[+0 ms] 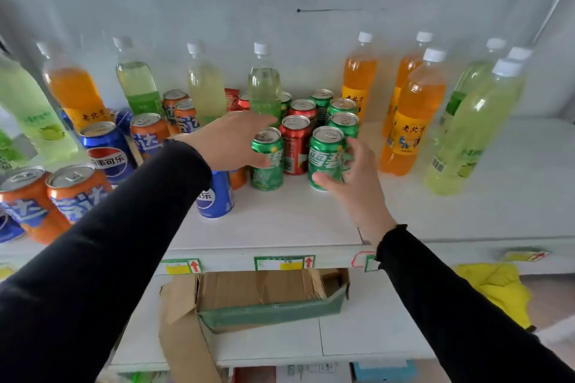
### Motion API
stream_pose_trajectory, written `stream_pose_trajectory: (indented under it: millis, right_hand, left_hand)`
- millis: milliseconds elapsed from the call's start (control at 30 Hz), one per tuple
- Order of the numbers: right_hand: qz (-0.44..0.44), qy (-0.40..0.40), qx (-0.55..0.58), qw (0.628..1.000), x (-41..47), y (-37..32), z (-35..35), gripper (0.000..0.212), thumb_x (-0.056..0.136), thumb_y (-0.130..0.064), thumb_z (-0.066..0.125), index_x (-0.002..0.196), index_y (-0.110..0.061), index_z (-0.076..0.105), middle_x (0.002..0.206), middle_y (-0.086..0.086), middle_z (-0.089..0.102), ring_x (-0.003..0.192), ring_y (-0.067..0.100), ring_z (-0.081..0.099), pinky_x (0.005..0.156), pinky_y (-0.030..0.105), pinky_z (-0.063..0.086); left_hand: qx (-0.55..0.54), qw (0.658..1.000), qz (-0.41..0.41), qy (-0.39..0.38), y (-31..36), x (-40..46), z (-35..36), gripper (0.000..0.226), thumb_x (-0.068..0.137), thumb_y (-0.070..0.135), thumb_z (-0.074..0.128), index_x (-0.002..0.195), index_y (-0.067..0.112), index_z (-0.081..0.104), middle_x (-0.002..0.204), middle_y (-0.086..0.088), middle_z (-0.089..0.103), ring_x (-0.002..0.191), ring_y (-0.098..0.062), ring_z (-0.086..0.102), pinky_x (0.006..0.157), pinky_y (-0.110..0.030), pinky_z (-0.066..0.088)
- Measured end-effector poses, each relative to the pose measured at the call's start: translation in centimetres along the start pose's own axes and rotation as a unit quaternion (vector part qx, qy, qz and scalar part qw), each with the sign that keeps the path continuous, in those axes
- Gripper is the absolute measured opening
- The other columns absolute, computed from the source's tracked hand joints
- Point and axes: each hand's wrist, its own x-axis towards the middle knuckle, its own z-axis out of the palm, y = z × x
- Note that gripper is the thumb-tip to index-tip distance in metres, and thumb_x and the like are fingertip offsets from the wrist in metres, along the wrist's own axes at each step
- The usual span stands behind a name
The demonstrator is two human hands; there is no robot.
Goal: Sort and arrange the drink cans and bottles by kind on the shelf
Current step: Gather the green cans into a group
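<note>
The right hand (351,177) is gripping a green can (326,157) from its right side, fingers curled around the body; the left hand (236,141) is closing on a second green can (268,158) from its left, thumb touching its side, grip apparently partial. Both cans are standing upright on the shelf (280,221), long axes vertical, flanking a red can (295,148) that is breaking the green group.

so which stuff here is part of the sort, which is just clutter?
Job: green cans, red cans, orange cans, blue cans, orange bottles, pale green bottles, shelf.
Clutter: cardboard box, yellow cloth.
</note>
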Motion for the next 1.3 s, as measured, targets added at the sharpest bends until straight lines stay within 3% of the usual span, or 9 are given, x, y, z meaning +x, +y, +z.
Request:
stream_pose_trajectory:
  millis: [67,133,200,300,533,700,1033,1167,1300]
  right_hand:
    - [0.012,-0.014,0.014,1.0,0.7,0.8,0.2,0.092,0.07,-0.045,0.083,0.145,-0.025,0.035,0.14,-0.003,0.046,0.126,0.016,0.052,0.108,0.044,0.047]
    - [0.032,-0.019,0.03,0.999,1.1,1.3,0.5,0.086,0.071,-0.04,0.085,0.141,-0.025,0.037,0.138,-0.001,0.05,0.124,0.017,0.054,0.106,0.045,0.048]
    - [0.045,-0.018,0.022,0.999,1.4,1.5,0.9,0.084,0.066,-0.051,0.083,0.135,-0.027,0.04,0.133,-0.001,0.054,0.123,0.02,0.054,0.104,0.048,0.048]
    - [0.054,-0.008,0.0,0.999,1.9,1.6,1.6,0.083,0.06,-0.061,0.08,0.126,-0.027,0.044,0.127,0.0,0.057,0.12,0.024,0.055,0.101,0.049,0.05]
    - [0.031,-0.045,0.061,0.997,0.8,0.5,1.3,0.068,0.072,-0.039,0.089,0.128,-0.023,0.055,0.123,-0.007,0.065,0.111,0.011,0.063,0.097,0.035,0.052]
    - [0.031,-0.089,0.157,0.983,-1.2,-1.3,-0.3,0.072,0.073,-0.032,0.09,0.136,-0.024,0.055,0.127,-0.01,0.069,0.116,0.007,0.066,0.101,0.036,0.053]
    - [-0.011,-0.191,0.212,0.958,-5.0,-5.7,1.9,0.074,0.069,-0.03,0.087,0.135,-0.015,0.057,0.127,-0.003,0.071,0.116,0.01,0.067,0.104,0.038,0.051]
    - [-0.016,-0.204,0.197,0.959,-6.0,-6.5,3.9,0.071,0.073,-0.028,0.09,0.135,-0.016,0.057,0.127,-0.003,0.071,0.116,0.013,0.067,0.104,0.045,0.051]
    - [-0.016,-0.203,0.203,0.958,-7.2,-8.2,6.1,0.073,0.071,-0.028,0.088,0.135,-0.017,0.056,0.127,-0.004,0.07,0.116,0.011,0.067,0.102,0.039,0.053]
  left_hand:
    - [0.042,0.999,-0.014,-0.002,0.0,1.0,0.5,0.084,0.087,0.037,0.073,0.157,0.023,0.029,0.159,-0.003,0.037,0.136,-0.027,0.046,0.105,-0.032,0.036]
    - [0.066,0.997,-0.028,0.0,0.1,1.6,0.9,0.085,0.086,0.037,0.074,0.157,0.018,0.03,0.156,-0.008,0.04,0.14,-0.028,0.039,0.112,-0.037,0.032]
    - [0.077,0.996,-0.037,-0.004,0.0,2.1,1.2,0.078,0.085,0.036,0.075,0.151,0.016,0.039,0.146,-0.013,0.05,0.118,-0.029,0.053,0.102,-0.037,0.04]
    - [0.089,0.995,-0.038,0.012,0.0,2.5,1.4,0.056,0.08,0.038,0.077,0.126,0.015,0.056,0.119,-0.011,0.058,0.08,-0.02,0.051,0.082,-0.035,0.045]
    - [0.03,0.998,-0.035,0.05,1.7,-0.2,1.4,0.059,0.071,0.042,0.084,0.116,0.019,0.054,0.107,-0.003,0.06,0.096,-0.027,0.057,0.075,-0.036,0.045]
    - [-0.082,0.991,-0.071,0.077,2.3,-6.1,-2.2,0.06,0.068,0.051,0.085,0.117,0.027,0.06,0.107,0.008,0.067,0.095,-0.017,0.064,0.083,-0.037,0.052]
    - [-0.143,0.974,-0.156,0.077,-1.5,-14.6,-3.3,0.048,0.072,0.042,0.086,0.111,0.028,0.063,0.091,0.017,0.067,0.075,0.001,0.06,0.066,-0.021,0.045]
    - [-0.111,0.98,-0.149,0.068,-4.3,-15.7,-2.5,0.054,0.067,0.051,0.086,0.11,0.027,0.063,0.092,0.011,0.068,0.083,-0.011,0.064,0.079,-0.037,0.054]
    - [-0.085,0.986,-0.126,0.072,-6.6,-16.3,-2.5,0.057,0.066,0.055,0.084,0.11,0.027,0.061,0.094,0.01,0.066,0.086,-0.015,0.063,0.081,-0.042,0.053]
